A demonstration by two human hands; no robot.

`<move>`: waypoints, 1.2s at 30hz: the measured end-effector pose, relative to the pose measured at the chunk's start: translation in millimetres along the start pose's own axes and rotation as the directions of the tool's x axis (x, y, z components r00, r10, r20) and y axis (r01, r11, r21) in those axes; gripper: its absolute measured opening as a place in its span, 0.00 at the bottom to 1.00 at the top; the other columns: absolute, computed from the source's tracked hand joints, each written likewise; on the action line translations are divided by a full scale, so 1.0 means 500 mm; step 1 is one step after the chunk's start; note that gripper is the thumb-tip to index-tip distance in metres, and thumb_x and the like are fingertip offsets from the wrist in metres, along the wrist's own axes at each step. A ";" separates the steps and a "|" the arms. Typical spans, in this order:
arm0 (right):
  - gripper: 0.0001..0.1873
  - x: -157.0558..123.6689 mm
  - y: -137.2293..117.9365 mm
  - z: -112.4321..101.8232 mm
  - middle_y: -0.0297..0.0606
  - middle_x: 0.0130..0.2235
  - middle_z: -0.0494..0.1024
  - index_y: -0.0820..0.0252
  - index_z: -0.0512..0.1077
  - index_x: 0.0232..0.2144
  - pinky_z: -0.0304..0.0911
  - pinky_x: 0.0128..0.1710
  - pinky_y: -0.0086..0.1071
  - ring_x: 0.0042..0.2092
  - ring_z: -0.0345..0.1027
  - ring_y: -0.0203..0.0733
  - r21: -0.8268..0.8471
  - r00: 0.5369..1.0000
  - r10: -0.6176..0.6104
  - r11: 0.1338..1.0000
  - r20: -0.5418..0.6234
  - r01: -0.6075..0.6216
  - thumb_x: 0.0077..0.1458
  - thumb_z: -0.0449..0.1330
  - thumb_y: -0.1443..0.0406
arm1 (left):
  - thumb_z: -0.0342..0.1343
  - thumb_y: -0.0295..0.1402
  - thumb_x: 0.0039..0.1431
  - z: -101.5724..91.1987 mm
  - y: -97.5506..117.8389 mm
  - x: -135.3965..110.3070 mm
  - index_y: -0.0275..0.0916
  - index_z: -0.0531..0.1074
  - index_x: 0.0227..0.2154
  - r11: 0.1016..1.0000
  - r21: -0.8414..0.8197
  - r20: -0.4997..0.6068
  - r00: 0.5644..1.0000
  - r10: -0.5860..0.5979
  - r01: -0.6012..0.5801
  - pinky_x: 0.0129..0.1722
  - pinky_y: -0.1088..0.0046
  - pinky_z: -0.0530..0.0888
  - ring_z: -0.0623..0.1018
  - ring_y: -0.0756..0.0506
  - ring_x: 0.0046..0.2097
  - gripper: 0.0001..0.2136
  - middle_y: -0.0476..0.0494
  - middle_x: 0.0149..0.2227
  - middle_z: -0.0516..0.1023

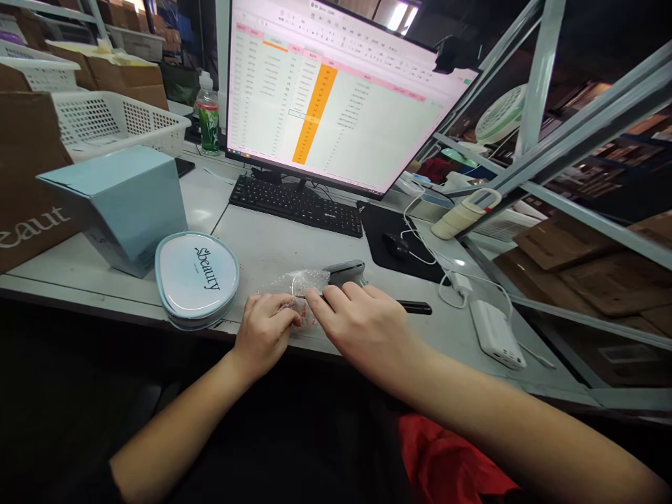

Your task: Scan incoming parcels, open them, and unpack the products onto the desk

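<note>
Pinched in my left hand (265, 329) is the near edge of a crumpled clear plastic bag (302, 281) with small red print. My right hand (360, 325) is closed close beside it, its index finger and thumb at the bag's right side; its fingertips are partly hidden. A slim black stick-like object (416, 307) sticks out to the right behind my right hand; whether the hand touches it I cannot tell. Just beyond the knuckles lies a grey object (346, 271), partly covered. To the left sits a rounded light-blue case (197, 280) marked "Sbeauty".
A light-blue box (123, 203) stands behind the case, near a white basket (120, 119) and a cardboard box (31, 175). Further back are a keyboard (294, 204), monitor (336, 91) and green bottle (208, 119). At right lie a mouse (396, 245), cables and a white power bank (496, 332).
</note>
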State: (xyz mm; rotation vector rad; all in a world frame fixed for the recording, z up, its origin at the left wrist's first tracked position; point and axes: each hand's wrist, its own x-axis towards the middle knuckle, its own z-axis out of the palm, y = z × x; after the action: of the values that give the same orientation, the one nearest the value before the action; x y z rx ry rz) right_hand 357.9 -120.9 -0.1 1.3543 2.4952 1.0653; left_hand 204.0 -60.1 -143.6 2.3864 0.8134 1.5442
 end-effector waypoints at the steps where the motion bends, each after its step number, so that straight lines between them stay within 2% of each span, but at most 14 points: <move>1: 0.13 -0.001 -0.002 0.001 0.36 0.27 0.72 0.60 0.74 0.37 0.43 0.30 0.38 0.29 0.63 0.43 0.009 1.000 0.002 1.000 0.014 -0.002 0.64 0.51 0.75 | 0.52 0.19 0.65 0.000 0.000 -0.001 0.41 0.75 0.31 1.000 -0.004 0.001 1.000 0.003 -0.003 0.44 0.65 0.66 0.76 0.45 0.42 0.12 0.45 0.43 0.79; 9: 0.12 0.004 -0.008 0.007 0.38 0.27 0.72 0.62 0.75 0.36 0.42 0.28 0.38 0.28 0.65 0.44 0.012 0.996 -0.012 1.000 0.092 0.011 0.62 0.53 0.75 | 0.51 0.17 0.61 -0.005 -0.001 0.002 0.40 0.73 0.29 0.998 -0.064 -0.031 0.999 0.025 -0.027 0.44 0.66 0.67 0.78 0.47 0.41 0.13 0.47 0.38 0.80; 13: 0.13 -0.019 0.022 -0.011 0.42 0.26 0.73 0.62 0.75 0.30 0.42 0.28 0.38 0.28 0.66 0.46 -0.063 0.967 0.096 0.995 0.236 -0.084 0.58 0.54 0.78 | 0.50 0.15 0.57 -0.016 -0.003 0.004 0.40 0.70 0.27 0.991 -0.131 -0.113 0.993 -0.037 0.022 0.43 0.67 0.67 0.76 0.48 0.39 0.13 0.48 0.36 0.77; 15: 0.13 -0.044 0.050 -0.023 0.43 0.28 0.76 0.62 0.77 0.33 0.45 0.29 0.37 0.30 0.67 0.47 -0.063 0.953 0.139 0.990 0.271 -0.127 0.56 0.54 0.79 | 0.51 0.15 0.56 -0.019 -0.003 0.004 0.40 0.69 0.27 0.989 -0.137 -0.143 0.987 -0.075 0.056 0.42 0.68 0.66 0.75 0.48 0.38 0.12 0.49 0.35 0.76; 18: 0.18 -0.081 0.100 -0.019 0.41 0.35 0.80 0.59 0.78 0.47 0.49 0.30 0.37 0.34 0.70 0.47 -0.029 0.950 0.209 0.978 0.232 -0.208 0.59 0.55 0.76 | 0.51 0.15 0.57 -0.015 -0.002 0.005 0.40 0.70 0.29 0.994 -0.112 -0.106 0.994 -0.029 0.017 0.43 0.67 0.66 0.76 0.48 0.38 0.12 0.49 0.37 0.78; 20: 0.19 -0.104 0.135 0.019 0.41 0.38 0.82 0.55 0.78 0.51 0.48 0.28 0.37 0.34 0.72 0.47 -0.051 0.908 0.349 0.937 0.230 -0.347 0.62 0.54 0.72 | 0.51 0.16 0.58 -0.012 -0.002 0.005 0.40 0.72 0.30 0.996 -0.092 -0.067 0.997 -0.024 0.018 0.44 0.66 0.67 0.78 0.46 0.41 0.12 0.47 0.40 0.80; 23: 0.20 -0.143 0.182 0.123 0.43 0.42 0.83 0.54 0.78 0.53 0.49 0.27 0.36 0.36 0.74 0.47 -0.052 0.753 0.587 0.797 0.296 -0.602 0.68 0.50 0.66 | 0.50 0.16 0.59 -0.014 -0.005 0.006 0.41 0.75 0.31 0.991 -0.111 -0.026 0.996 -0.085 0.082 0.44 0.65 0.69 0.80 0.44 0.46 0.14 0.46 0.43 0.81; 25: 0.20 -0.171 0.201 0.199 0.46 0.46 0.83 0.56 0.79 0.54 0.56 0.29 0.35 0.38 0.76 0.48 0.006 0.652 0.651 0.706 0.389 -0.709 0.68 0.50 0.63 | 0.50 0.16 0.59 -0.017 -0.008 0.005 0.41 0.76 0.30 0.986 -0.138 -0.022 0.994 -0.103 0.099 0.44 0.65 0.70 0.80 0.44 0.47 0.14 0.46 0.43 0.82; 27: 0.20 -0.192 0.209 0.257 0.47 0.45 0.84 0.58 0.80 0.51 0.62 0.32 0.35 0.39 0.77 0.48 0.082 0.621 0.622 0.672 0.477 -0.736 0.67 0.52 0.63 | 0.49 0.16 0.58 -0.020 -0.010 0.005 0.42 0.76 0.29 0.981 -0.160 -0.017 0.994 -0.110 0.106 0.44 0.64 0.70 0.81 0.44 0.47 0.15 0.46 0.44 0.83; 29: 0.18 -0.199 0.207 0.281 0.48 0.45 0.84 0.59 0.81 0.49 0.66 0.35 0.36 0.40 0.77 0.48 0.130 0.635 0.578 0.679 0.512 -0.723 0.65 0.54 0.64 | 0.49 0.16 0.57 -0.021 -0.011 0.006 0.42 0.76 0.28 0.975 -0.184 -0.006 0.992 -0.126 0.123 0.44 0.64 0.70 0.81 0.44 0.46 0.16 0.46 0.45 0.83; 31: 0.19 -0.188 0.194 0.265 0.49 0.48 0.83 0.60 0.79 0.51 0.69 0.38 0.39 0.44 0.77 0.50 0.157 0.663 0.595 0.679 0.455 -0.717 0.65 0.53 0.65 | 0.48 0.15 0.56 -0.021 -0.008 0.009 0.42 0.76 0.27 0.968 -0.208 0.017 0.990 -0.139 0.139 0.44 0.63 0.69 0.81 0.44 0.46 0.16 0.47 0.44 0.83; 32: 0.19 -0.175 0.184 0.244 0.49 0.50 0.82 0.60 0.78 0.54 0.71 0.41 0.41 0.47 0.76 0.51 0.210 0.696 0.600 0.679 0.393 -0.704 0.66 0.53 0.65 | 0.47 0.15 0.55 -0.021 -0.006 0.011 0.42 0.75 0.26 0.966 -0.218 0.028 0.991 -0.135 0.137 0.44 0.62 0.67 0.81 0.44 0.45 0.17 0.48 0.43 0.83; 34: 0.20 -0.138 0.158 0.185 0.48 0.54 0.79 0.57 0.76 0.57 0.71 0.50 0.45 0.53 0.74 0.50 0.404 0.815 0.533 0.710 0.227 -0.577 0.68 0.53 0.65 | 0.46 0.15 0.52 -0.022 0.001 0.018 0.41 0.73 0.23 0.966 -0.230 0.047 0.993 -0.109 0.117 0.45 0.61 0.65 0.80 0.45 0.43 0.16 0.49 0.40 0.83; 36: 0.18 -0.093 0.128 0.124 0.44 0.59 0.75 0.52 0.75 0.57 0.67 0.59 0.47 0.60 0.68 0.48 0.605 0.951 0.299 0.745 0.076 -0.282 0.68 0.54 0.65 | 0.46 0.15 0.50 -0.026 0.008 0.028 0.41 0.71 0.22 0.968 -0.235 0.063 0.995 -0.080 0.092 0.46 0.60 0.62 0.79 0.46 0.42 0.15 0.50 0.39 0.83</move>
State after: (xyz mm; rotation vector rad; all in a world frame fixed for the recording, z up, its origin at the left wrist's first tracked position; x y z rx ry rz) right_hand 455.1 -101.3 -16.5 1.9522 2.8417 0.2721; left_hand 198.4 -57.9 -125.0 2.1816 0.6700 1.4487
